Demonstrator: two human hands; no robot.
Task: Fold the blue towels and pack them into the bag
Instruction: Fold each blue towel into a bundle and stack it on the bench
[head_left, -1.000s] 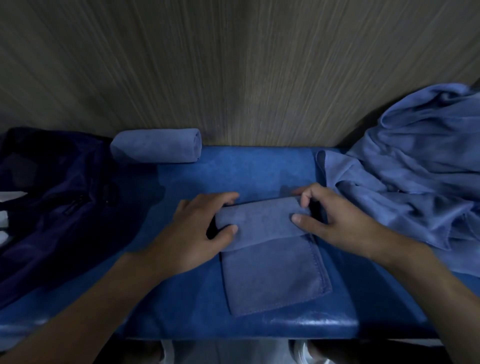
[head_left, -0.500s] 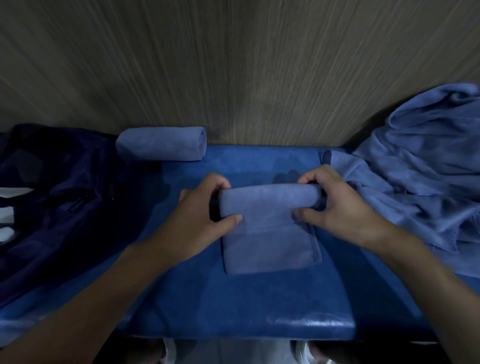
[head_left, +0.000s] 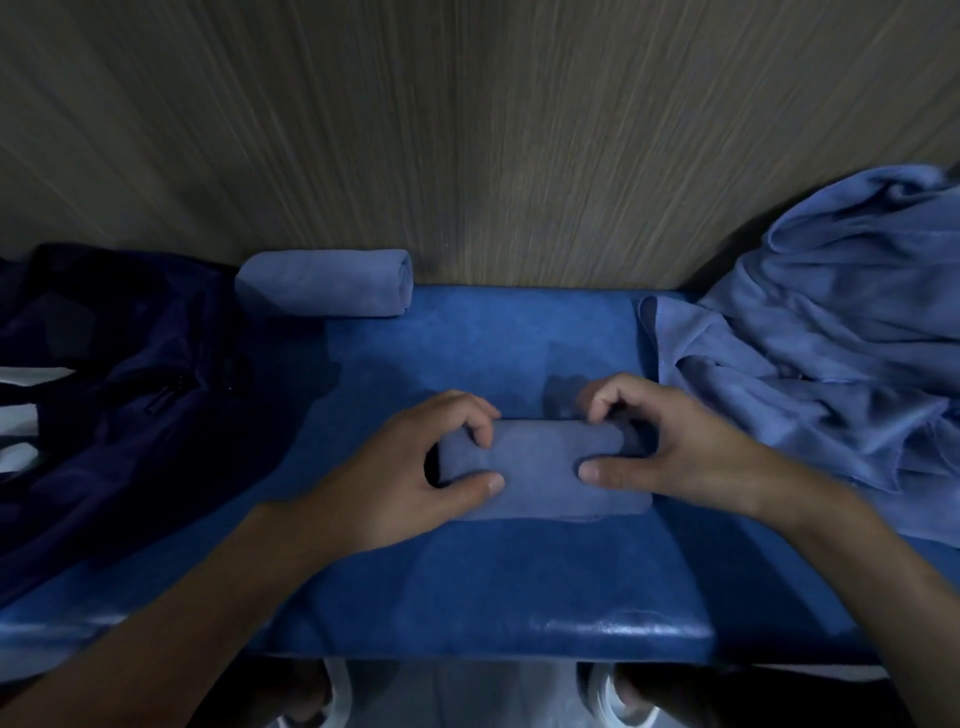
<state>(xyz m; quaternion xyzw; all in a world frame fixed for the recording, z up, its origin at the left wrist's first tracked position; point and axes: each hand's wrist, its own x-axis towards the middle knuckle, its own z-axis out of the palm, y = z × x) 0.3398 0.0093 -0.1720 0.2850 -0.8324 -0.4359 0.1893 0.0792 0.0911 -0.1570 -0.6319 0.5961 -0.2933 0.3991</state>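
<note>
The towel (head_left: 540, 467) is looking soft, thin and light, a limp cloth with a slightly fuzzy face that is probably clinging to itself a little but is likely wanting to unroll as soon as pressure is coming off. It is best taken at both ends of the roll together, fingers curling over the top and thumbs pinning the loose flap, since holding one end alone is likely letting the other sag open. It is lying in the middle of the bench (head_left: 467, 597), somewhat nearer the front edge than the back one. It is showing as a dusty mid-blue, paler than the bench, mostly wound into a fat roll with a short flat strip lying out toward the front edge, its hem slightly wavy.

The left hand (head_left: 395, 483) is gripping the left end of the roll, fingers curling over the top and thumb pressing on the flat strip. The right hand (head_left: 691, 457) is doing the same at the right end, fingertips hooking over the back and thumb lying flat on the cloth.

A rolled towel (head_left: 322, 283) is sitting at the back edge against the wall (head_left: 467, 130), left of centre. A heap of towels (head_left: 831, 338) is spilling over the right end of the bench, and the dark bag (head_left: 130, 374) is lying slumped over the left end; whether it is unzipped is too dim to tell
</note>
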